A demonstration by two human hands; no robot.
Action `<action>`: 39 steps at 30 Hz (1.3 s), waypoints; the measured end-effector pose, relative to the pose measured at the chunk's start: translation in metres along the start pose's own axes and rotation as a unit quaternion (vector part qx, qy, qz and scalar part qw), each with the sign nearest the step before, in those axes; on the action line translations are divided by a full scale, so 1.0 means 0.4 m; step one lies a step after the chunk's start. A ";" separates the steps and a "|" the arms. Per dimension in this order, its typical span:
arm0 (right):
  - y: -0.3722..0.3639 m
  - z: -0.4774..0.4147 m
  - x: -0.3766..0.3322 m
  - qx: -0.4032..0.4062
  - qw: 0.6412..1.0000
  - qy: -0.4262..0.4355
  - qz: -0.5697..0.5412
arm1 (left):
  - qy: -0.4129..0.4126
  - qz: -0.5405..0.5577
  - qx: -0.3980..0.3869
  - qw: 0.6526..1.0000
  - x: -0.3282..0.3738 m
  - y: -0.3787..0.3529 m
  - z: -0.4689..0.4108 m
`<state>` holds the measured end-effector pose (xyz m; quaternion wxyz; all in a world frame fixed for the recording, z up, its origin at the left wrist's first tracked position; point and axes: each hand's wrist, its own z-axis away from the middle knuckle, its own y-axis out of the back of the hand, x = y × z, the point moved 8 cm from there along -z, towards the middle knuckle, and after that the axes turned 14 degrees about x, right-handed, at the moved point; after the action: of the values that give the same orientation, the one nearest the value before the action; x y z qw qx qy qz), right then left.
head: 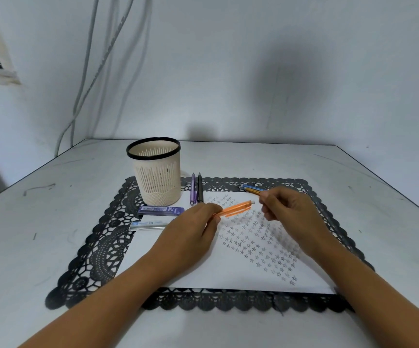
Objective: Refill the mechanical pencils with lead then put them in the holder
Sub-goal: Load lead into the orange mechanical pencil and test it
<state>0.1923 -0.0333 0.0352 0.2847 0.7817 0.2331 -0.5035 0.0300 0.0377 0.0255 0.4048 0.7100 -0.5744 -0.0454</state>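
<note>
Our left hand (191,229) pinches the orange pencil (237,207) over the starred paper (216,272), cap end toward our right hand (289,212), whose fingertips are drawn together just beside it; we cannot tell whether they hold anything. On the lace mat (98,247), the holder (158,182) stands upright beyond two lead cases (160,210).

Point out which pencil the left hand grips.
The orange pencil, gripped by the left hand; the purple pencil and black pencil lie beside the holder.
</note>
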 end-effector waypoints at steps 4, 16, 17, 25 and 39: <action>0.028 -0.018 0.008 0.036 0.999 -0.013 -0.003 | 0.002 -0.006 -0.001 1.000 -0.005 0.000 0.000; -0.022 -0.002 0.025 -0.094 0.927 0.153 0.329 | -0.035 -0.044 -0.067 0.996 0.011 -0.032 0.019; -0.025 -0.001 0.028 -0.102 0.922 0.157 0.338 | -0.035 -0.049 -0.069 0.996 0.011 -0.034 0.019; -0.049 -0.001 0.044 -0.124 0.899 0.205 0.367 | -0.027 -0.078 -0.078 0.994 0.001 -0.046 0.024; -0.043 -0.002 0.044 -0.122 0.906 0.203 0.350 | -0.025 -0.070 -0.079 0.994 -0.002 -0.041 0.024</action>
<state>0.1882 -0.0189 0.0158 0.4827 0.8573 0.0572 -0.1695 0.0376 0.0335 0.0085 0.4411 0.7130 -0.5275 -0.1369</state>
